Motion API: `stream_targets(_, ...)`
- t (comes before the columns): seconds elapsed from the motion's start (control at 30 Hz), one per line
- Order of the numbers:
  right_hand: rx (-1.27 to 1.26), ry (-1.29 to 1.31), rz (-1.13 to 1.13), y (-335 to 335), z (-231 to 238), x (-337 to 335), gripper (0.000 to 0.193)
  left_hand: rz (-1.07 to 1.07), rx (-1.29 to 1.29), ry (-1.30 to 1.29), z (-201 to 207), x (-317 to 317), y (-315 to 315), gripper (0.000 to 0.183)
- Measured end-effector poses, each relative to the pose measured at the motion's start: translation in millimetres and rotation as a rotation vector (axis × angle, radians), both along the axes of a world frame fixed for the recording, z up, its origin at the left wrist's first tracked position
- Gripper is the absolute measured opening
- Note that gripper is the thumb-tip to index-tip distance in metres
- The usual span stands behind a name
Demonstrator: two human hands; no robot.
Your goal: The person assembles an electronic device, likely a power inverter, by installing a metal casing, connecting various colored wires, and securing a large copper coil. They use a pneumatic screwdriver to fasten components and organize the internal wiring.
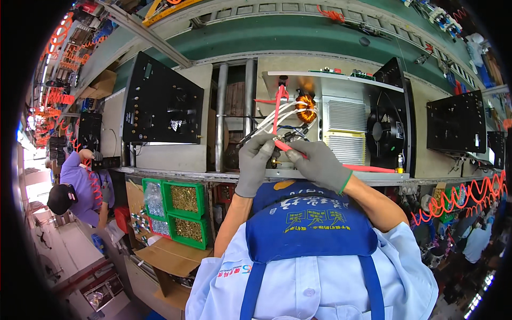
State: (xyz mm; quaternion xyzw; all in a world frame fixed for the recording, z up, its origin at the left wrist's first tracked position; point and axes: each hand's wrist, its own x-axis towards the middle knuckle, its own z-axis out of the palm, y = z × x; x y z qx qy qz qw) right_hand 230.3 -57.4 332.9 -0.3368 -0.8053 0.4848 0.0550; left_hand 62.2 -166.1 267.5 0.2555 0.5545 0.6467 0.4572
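Both my hands wear grey gloves and meet over the near edge of an open machine chassis (333,85). My left hand (256,164) is closed, its thumb and fingertips pinching the end of a red tube (292,150) by a small metallic piece. Beside it, my right hand (321,165) grips the same tube, fingers wrapped round it. Another thin red line (276,114) runs up from the fingertips to the far panel. White wires (277,118) and a copper-wound ring coil (305,109) lie just beyond, next to silver heat-sink fins (345,125) and a black fan (385,131).
Black panelled units stand left (162,104) and right (456,124) on the line. Metal rollers (222,117) show beside the chassis. Green bins (185,200) of small hardware sit at the lower left. Orange coiled hoses (464,200) hang right. A co-worker (85,178) works at far left.
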Motion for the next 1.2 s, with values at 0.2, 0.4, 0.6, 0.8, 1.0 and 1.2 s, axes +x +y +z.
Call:
stream_targets(0.2,-0.072,0.060,0.001,1,-16,-2,0.031,0.009,0.030,-0.089,-16,-1,-5,0.027)
stream_targets(0.4,-0.115,0.073,0.007,3,-23,-6,0.034,-0.064,-0.046,0.003,5,0,-1,0.042)
stream_targets(0.6,-0.193,-0.049,0.010,16,-31,-15,0.047,-0.317,-0.134,0.336,12,-19,1,0.052)
stream_targets(0.8,0.089,-0.334,0.367,38,-22,-22,0.045,0.062,-0.141,0.318,-23,-33,14,0.043)
stream_targets(1.0,0.033,-0.661,0.591,40,-31,-41,0.044,0.013,-0.227,0.739,-53,-23,22,0.038)
stream_targets(1.2,0.051,-0.535,0.656,45,-58,-31,0.042,-0.004,-0.240,0.762,-64,-21,28,0.033)
